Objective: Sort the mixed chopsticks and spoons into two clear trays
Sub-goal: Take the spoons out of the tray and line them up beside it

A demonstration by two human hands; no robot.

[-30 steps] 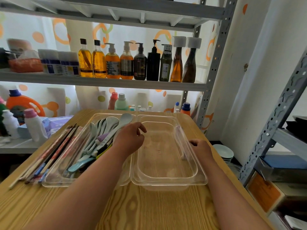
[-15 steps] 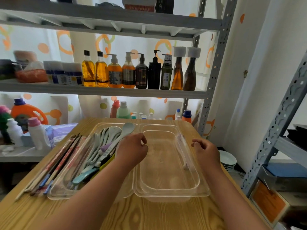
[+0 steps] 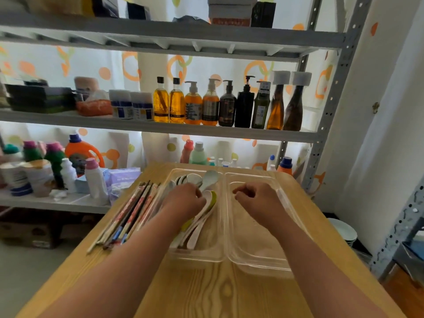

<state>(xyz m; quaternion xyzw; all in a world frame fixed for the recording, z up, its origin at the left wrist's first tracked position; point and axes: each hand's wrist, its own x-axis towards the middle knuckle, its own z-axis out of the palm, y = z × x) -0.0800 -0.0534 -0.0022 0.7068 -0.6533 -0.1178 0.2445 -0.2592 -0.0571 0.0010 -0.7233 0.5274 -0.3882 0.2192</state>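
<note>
Two clear trays sit side by side on the wooden worktop [image 3: 206, 292], and their long rims appear to touch near the middle of the frame. The centre tray [image 3: 197, 258] holds the spoons [image 3: 202, 216], mostly white, with one green [image 3: 213, 196] and a pale grey one [image 3: 210, 177] propped toward the far end. Most of them lie roughly lengthwise and overlap in a loose heap. The left hand [image 3: 185, 200] is down among them, knuckles up and fingers curled onto the heap. Its fingertips are hidden against the spoons, so it cannot be told whether it is pinching one or only resting there. The right hand [image 3: 257, 198] is over the far half of the right tray [image 3: 259, 267], its fingers folded under into a loose fist with nothing seen in it. Whether it touches the tray is unclear. The chopsticks [image 3: 130, 214] lie in a bundle on the worktop just left of the centre tray, outside both trays. They run roughly parallel to the tray's side, with their near ends fanned out toward the lower left. Behind the worktop stands a grey metal shelf rack [image 3: 160, 129]. A row of pump and cap bottles [image 3: 218, 106] lines its middle shelf, and detergent bottles [image 3: 80, 152] sit lower at the left of the frame. A stack of white bowls [image 3: 344, 230] sits low at the right edge, beyond the worktop.
</note>
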